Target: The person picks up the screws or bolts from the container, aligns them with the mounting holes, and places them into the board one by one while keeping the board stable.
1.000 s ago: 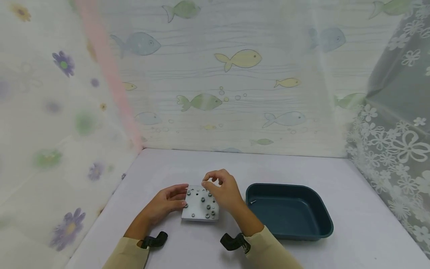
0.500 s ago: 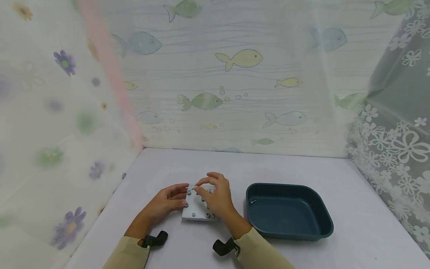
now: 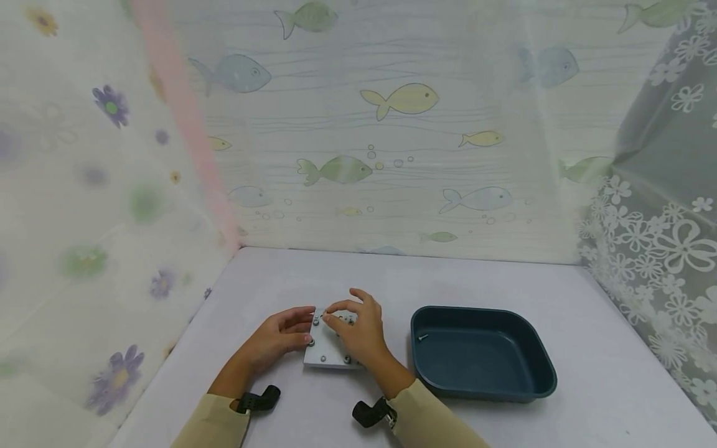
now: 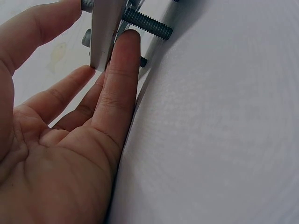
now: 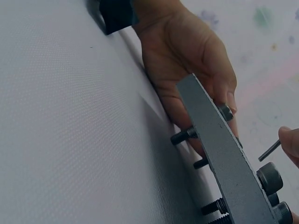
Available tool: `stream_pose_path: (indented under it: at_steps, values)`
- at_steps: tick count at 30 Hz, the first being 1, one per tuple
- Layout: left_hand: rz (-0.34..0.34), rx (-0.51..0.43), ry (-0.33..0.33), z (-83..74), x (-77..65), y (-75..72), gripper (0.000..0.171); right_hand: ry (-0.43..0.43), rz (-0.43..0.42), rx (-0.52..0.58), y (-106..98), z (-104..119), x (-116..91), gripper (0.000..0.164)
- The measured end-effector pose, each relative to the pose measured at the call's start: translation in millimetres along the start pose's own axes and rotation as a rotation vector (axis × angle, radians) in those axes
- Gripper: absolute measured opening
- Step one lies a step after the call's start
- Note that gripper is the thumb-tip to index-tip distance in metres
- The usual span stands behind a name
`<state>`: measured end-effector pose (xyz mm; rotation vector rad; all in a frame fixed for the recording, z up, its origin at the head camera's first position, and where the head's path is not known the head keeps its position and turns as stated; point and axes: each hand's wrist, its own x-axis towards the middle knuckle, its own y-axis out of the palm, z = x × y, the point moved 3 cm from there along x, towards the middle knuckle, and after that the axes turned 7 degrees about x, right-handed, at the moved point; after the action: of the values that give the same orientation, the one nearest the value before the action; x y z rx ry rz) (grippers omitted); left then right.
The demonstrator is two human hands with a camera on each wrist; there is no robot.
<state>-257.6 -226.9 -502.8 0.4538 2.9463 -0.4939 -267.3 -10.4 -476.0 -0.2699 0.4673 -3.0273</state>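
A silver metal plate (image 3: 329,345) with several socket-head bolts through it is held above the white table. My left hand (image 3: 274,339) grips its left edge, thumb on a bolt head (image 4: 87,4) and fingers at the edge and underside. A threaded bolt shank (image 4: 148,23) sticks out below, beside a fingertip. My right hand (image 3: 361,330) is over the plate's far left part, thumb and index pinching a thin metal pin (image 5: 269,150); its upper end is hidden by the fingers. The pin's lower end points toward the plate's top face, apart from it in the right wrist view.
A dark teal tray (image 3: 482,389) stands right of the plate, close to the right forearm. One small screw (image 3: 422,337) lies at its left side. Patterned curtains (image 3: 403,155) enclose the back and sides of the table (image 3: 280,274).
My right hand has moved left across the plate, from its far right corner to the far left part, and has slowed there. The left hand and plate stay nearly still.
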Motion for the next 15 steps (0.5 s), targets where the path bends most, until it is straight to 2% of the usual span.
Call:
stream_pose_path:
  at_steps: [7, 15]
  values:
    - [-0.004, 0.005, -0.010, 0.9, 0.4, -0.1, 0.077, 0.007, 0.027, 0.002, 1.6, -5.2, 2.7, 0.006]
    - [0.012, 0.002, 0.016, 3.1, 1.6, -1.0, 0.076, 0.024, 0.043, 0.014, 1.2, -5.1, 4.1, 0.005]
